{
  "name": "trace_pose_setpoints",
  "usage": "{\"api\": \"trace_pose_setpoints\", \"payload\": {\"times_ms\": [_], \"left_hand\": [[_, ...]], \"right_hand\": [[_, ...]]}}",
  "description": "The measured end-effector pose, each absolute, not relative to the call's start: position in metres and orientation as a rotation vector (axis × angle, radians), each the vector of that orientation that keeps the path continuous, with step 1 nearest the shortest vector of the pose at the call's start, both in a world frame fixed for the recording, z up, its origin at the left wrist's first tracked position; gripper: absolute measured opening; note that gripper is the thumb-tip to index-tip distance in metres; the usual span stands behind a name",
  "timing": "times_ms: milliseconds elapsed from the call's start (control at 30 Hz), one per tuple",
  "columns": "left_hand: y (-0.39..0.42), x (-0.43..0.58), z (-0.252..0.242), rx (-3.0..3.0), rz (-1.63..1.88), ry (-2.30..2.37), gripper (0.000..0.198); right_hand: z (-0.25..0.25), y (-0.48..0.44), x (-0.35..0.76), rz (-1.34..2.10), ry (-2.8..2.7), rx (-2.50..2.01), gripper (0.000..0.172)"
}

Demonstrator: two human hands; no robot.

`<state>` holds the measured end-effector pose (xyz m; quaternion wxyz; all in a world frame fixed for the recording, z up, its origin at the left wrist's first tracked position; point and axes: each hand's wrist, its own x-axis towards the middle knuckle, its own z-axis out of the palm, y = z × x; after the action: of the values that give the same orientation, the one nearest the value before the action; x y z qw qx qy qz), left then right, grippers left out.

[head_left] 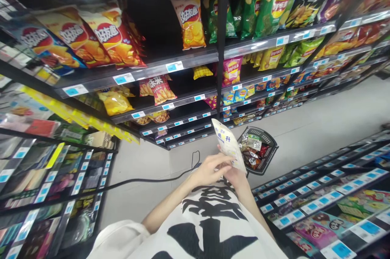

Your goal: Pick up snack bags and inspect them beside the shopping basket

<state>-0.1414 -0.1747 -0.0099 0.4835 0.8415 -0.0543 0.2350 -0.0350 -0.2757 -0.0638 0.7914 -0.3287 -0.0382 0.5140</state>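
A pale cream packet (227, 143) with blue and yellow print stands tilted up in front of my torso. My right hand (236, 177) is closed around its lower part, with fingertips showing at the packet's left edge. Across the packet's lower left front lies my left hand (210, 169), its fingers stretched to the right and touching or very near the surface. Just beyond, to the right, is a black shopping basket (270, 151) holding several wrapped snacks (254, 151). Whether the basket rests on the floor or hangs from my arm, I cannot tell.
Ahead, black shelves (195, 62) carry chip bags such as an orange one (192, 21) and green ones (272, 5). Low shelving (324, 194) runs along the right, more racks (45, 181) along the left. A black cable-like line (143, 180) crosses over the pale floor.
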Motion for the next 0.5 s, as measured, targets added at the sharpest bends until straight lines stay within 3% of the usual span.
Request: {"api": "trace_pose_setpoints", "payload": {"times_ms": [133, 300, 400, 500], "left_hand": [[-0.168, -0.144, -0.012, 1.897, 0.628, 0.153, 0.026], [-0.146, -0.141, -0.015, 1.623, 0.968, 0.610, 0.030], [-0.126, -0.142, -0.009, 1.679, 1.052, 0.582, 0.035], [-0.109, -0.142, -0.002, 1.808, 0.904, 0.430, 0.040]], "right_hand": [[-0.055, -0.277, -0.034, 1.146, -0.036, -0.707, 0.035], [-0.050, -0.281, -0.034, 0.847, -0.088, -0.895, 0.049], [-0.057, -0.287, -0.031, 0.728, -0.164, -1.014, 0.050], [-0.066, -0.293, -0.022, 0.606, -0.269, -1.113, 0.047]]}}
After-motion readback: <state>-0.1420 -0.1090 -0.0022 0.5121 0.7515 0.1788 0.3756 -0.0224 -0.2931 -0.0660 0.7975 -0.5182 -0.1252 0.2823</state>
